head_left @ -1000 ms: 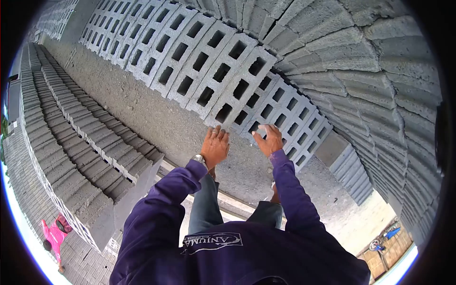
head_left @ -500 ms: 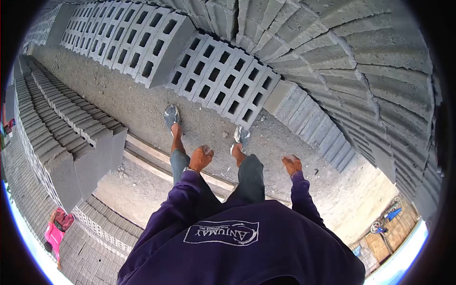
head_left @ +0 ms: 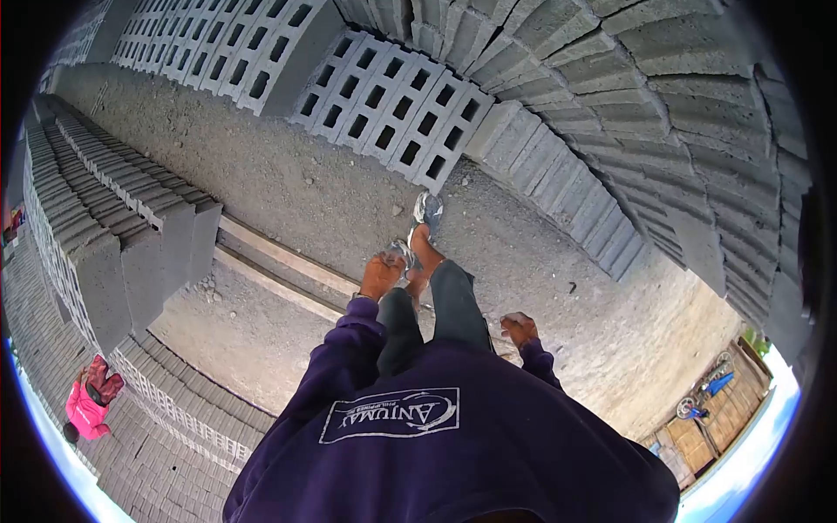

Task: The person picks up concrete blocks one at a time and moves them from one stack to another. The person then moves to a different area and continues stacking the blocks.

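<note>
My left hand (head_left: 381,275) hangs in front of my left leg, fingers curled in, with nothing seen in it. On the other side, my right hand (head_left: 520,328) hangs beside my right leg, loosely bent, its fingers partly apart, and holds nothing visible. Neither touches a block. Ahead of my feet stands a low stack of grey hollow concrete blocks (head_left: 392,106), their holes facing me. A stepped row of blocks (head_left: 558,183) continues to its right. My front shoe (head_left: 428,209) is close to the stack's near corner.
Two wooden planks (head_left: 288,261) lie on the gravelly ground left of my legs. Tall block stacks (head_left: 144,261) line the left; a high block wall (head_left: 663,105) rises on the right. A person in pink (head_left: 87,405) bends at the lower left. A bicycle (head_left: 702,401) stands lower right.
I have stepped forward and turned a little; the stack ahead has shifted up and left in view. My feet are now closer together. Both hands have swung, still apart from the blocks.
</note>
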A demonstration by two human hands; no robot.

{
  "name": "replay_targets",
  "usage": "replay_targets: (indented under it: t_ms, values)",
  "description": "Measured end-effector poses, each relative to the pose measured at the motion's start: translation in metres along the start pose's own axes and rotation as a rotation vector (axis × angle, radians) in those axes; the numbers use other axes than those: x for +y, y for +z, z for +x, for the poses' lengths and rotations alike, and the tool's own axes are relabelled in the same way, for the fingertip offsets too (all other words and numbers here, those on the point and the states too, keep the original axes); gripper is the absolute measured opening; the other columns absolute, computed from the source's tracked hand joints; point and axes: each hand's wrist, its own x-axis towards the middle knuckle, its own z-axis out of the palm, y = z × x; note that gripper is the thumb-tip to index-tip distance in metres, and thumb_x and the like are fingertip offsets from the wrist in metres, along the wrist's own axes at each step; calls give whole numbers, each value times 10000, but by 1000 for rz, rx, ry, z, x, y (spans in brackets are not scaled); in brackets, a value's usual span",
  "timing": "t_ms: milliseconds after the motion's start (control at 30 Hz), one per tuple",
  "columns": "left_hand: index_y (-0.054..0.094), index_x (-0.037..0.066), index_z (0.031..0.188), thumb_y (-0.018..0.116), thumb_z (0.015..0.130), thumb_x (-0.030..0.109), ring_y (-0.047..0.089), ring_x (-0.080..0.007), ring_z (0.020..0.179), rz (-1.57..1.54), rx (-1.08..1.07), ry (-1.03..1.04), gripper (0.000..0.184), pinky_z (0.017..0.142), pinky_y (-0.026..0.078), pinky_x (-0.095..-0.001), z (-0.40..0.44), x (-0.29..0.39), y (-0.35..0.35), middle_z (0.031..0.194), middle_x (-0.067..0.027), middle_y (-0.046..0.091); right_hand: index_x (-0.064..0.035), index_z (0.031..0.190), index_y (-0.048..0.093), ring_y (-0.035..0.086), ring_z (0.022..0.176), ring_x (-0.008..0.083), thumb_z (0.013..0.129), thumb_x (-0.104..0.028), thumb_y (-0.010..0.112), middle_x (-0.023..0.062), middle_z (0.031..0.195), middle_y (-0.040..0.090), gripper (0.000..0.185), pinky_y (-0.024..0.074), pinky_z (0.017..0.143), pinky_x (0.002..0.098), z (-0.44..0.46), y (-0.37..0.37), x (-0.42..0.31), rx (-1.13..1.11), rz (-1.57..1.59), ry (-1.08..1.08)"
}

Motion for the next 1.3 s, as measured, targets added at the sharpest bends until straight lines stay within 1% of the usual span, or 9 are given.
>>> replay_targets:
  t_ms: [133,233,333,567,767,967,1067,1133,1300]
  values:
    - [662,-49,943,631,850,321,673,-320,821,-46,195,-125,383,732,499,-381,-33,-57,-65,886,-217,688,27,950,654,651,658,187,822,-244,697,108,797,671,303,532,591,306,-7,-15,-13,16,-104,-14]
    - [645,-25,905,613,907,244,538,-97,652,-492,376,-168,271,602,445,-250,-93,-77,-99,727,-26,617,22,962,649,660,672,199,823,-265,695,119,835,687,322,525,604,302,-7,-39,-32,2,-320,40]
    - [643,-20,913,604,901,267,578,-144,665,-397,447,-284,290,571,445,-276,-147,-128,-110,773,-65,642,28,974,644,662,693,195,823,-267,696,113,852,688,336,520,621,314,5,-62,-63,39,-349,-61]
    - [646,-34,843,627,873,249,551,-144,559,-510,505,-695,285,534,437,-283,-227,-177,-17,672,-69,626,-2,1007,633,670,836,224,804,-244,714,157,897,682,327,513,739,314,3,-99,-209,-13,-745,-546]
    - [630,12,1015,623,880,333,588,-131,642,-661,519,-557,348,503,398,-255,-208,-84,80,814,-64,666,20,1065,608,641,830,229,850,-176,679,148,967,647,299,504,741,333,-53,-132,-413,18,-768,-1005]
    - [633,11,1063,607,893,341,636,-159,782,-677,420,-391,372,606,435,-260,-153,27,116,916,-75,679,5,1225,573,583,1085,219,917,-64,578,162,1206,595,315,434,951,328,-228,-221,-554,478,-795,-1871]
    - [626,11,1074,607,894,353,635,-158,817,-697,396,-296,387,639,442,-264,-144,73,103,942,-86,680,-37,1262,564,599,1065,217,932,-83,554,148,1196,609,334,454,939,326,-287,-281,-580,820,-818,-1892]
    - [623,11,1079,610,893,360,632,-157,826,-679,377,-258,395,646,444,-266,-152,83,89,954,-90,681,-87,1063,668,577,1032,316,838,-432,660,126,1189,566,411,441,951,531,-307,-304,-611,1355,-1088,-2444]
    - [623,25,1074,603,897,380,634,-165,801,-726,498,-260,396,638,451,-274,-189,49,85,942,-78,686,-57,959,686,581,974,336,859,-418,621,154,1091,572,379,473,850,544,-299,-348,-673,1560,-990,-2837]
